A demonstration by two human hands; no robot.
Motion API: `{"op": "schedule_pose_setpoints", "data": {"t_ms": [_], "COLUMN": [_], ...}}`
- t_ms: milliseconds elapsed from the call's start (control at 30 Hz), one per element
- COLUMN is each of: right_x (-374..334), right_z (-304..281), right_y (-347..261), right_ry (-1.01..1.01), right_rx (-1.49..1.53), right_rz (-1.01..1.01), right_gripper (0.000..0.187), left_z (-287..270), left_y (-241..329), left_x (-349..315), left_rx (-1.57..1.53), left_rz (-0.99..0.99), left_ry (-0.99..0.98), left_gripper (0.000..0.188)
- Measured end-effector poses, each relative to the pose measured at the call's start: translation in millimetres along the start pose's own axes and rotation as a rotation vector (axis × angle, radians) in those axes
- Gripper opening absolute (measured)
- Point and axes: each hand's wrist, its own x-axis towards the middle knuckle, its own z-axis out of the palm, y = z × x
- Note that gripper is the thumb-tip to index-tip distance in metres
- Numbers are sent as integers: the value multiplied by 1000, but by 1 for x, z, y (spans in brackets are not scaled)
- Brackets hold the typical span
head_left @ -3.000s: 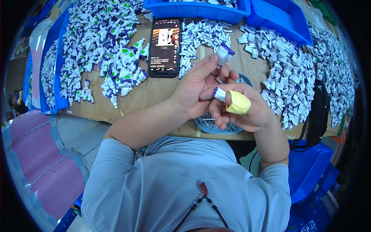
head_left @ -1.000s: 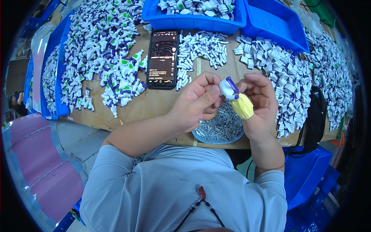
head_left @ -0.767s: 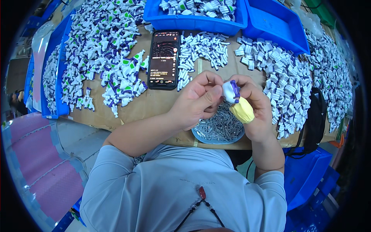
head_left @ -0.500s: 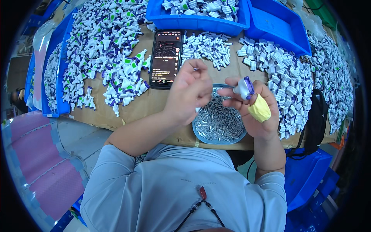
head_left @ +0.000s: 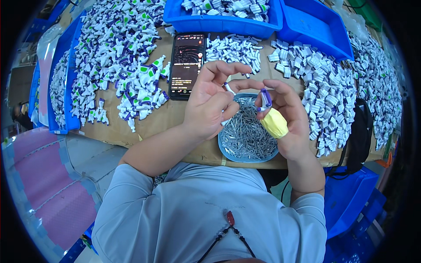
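Note:
My left hand (head_left: 205,105) is closed, with a small white tube-shaped plastic piece (head_left: 228,88) between its fingers. Another white bit shows lower down by the same fingers. Opposite it, my right hand (head_left: 294,125) pinches a white and purple plastic part (head_left: 264,101), its purple side facing left. A yellow wrap (head_left: 275,123) covers the right thumb. Both hands are raised over a light blue tub (head_left: 222,151) full of thin metal pins (head_left: 247,136), their fingertips close together. Just beyond lies a pile of small white tubes (head_left: 232,51) with purple ends.
A lit phone (head_left: 186,65) lies left of the tubes. White, green and purple figure parts (head_left: 144,90) cover the left side. Blocky white pieces (head_left: 326,92) are heaped on the right. Blue bins (head_left: 223,25) stand at the back, and a black bag (head_left: 360,131) hangs at the right edge.
My right hand has moved left toward my left hand and turned the plastic part, showing more of its purple side. The left fingers have spread upward, and the white tube piece shows now.

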Motion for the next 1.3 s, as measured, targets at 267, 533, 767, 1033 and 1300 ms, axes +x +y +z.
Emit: {"op": "schedule_pose_setpoints", "data": {"t_ms": [267, 533, 767, 1033, 1300], "right_x": [-5, -8, -6, -8, -4], "right_z": [-1, 2, 6, 5, 3], "right_y": [4, 7, 11, 7, 6], "right_ry": [-23, -22, 68, 95, 60], "right_rx": [-502, -310, -472, -569, -579], "right_rz": [-77, 24, -124, -3, 78], "right_gripper": [43, 35, 33, 32, 33], "left_z": [-4, 1, 2, -9, -7], "left_y": [0, -6, -11, -18, -10], "left_x": [3, 0, -3, 0, -3], "left_rx": [0, -16, 28, 292, 199], "left_rz": [41, 49, 76, 172, 83], "left_ry": [-218, -253, -211, -319, -307], "left_gripper": [48, 45, 44, 48, 43]}}
